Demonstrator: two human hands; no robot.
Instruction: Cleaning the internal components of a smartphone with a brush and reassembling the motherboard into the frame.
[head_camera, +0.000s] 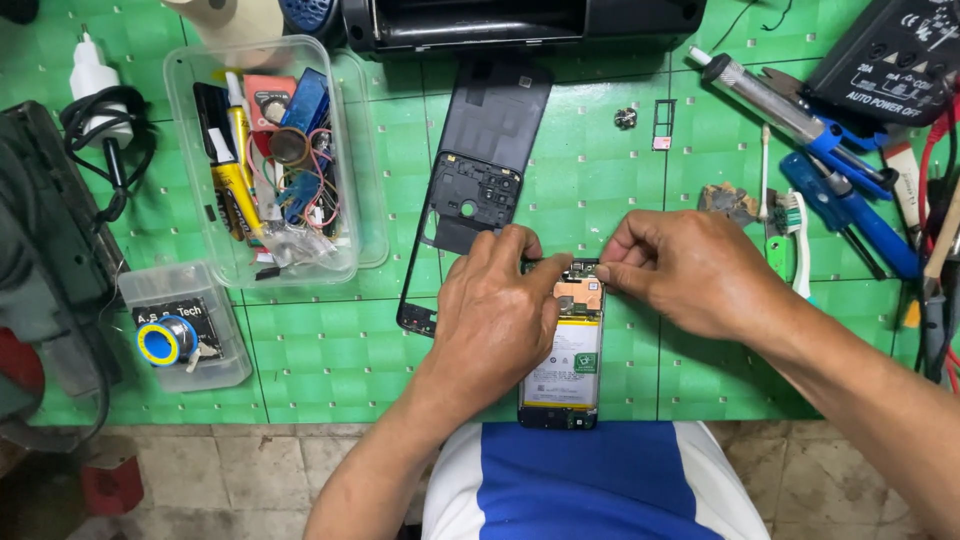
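Currently both hands are on an opened phone (562, 372) lying face down on the green cutting mat (330, 350), at roughly 6 o'clock of the mat, just above the person's blue and white shirt (590, 480). Back is off: white battery and copper-coloured board area exposed.

Left hand (495, 315): palm down, fingers curled, resting over the phone's left edge and upper part. Thumb and fingertips press at the top left of the board area. Not wrapped around the phone, more a bracing hold; whether it pinches anything small, cannot tell.

Right hand (680, 270): comes in from 3 o'clock, fingers bunched tight, tips meeting at the phone's top right corner. Looks like a pinch on the edge or a small part there; the part itself is too small to see.

Black rear cover (480, 170) lies at 12 o'clock of the phone, tilted, its lower end partly under the left hand.

Around:
- 10 o'clock: clear plastic tray (270, 160) with glue tube, wires, small bits.
- 9 o'clock: small clear box (185, 325) holding a blue and yellow ring.
- 1 o'clock: SIM tray (663, 125) and a small metal piece (626, 118), well apart from the phone.
- 2 to 3 o'clock: soldering iron (770, 95), blue-handled tools (850, 200), toothbrush (797, 240).
- Top right corner: black meter (890, 55).
- Top left: white plug with black cable (100, 110).
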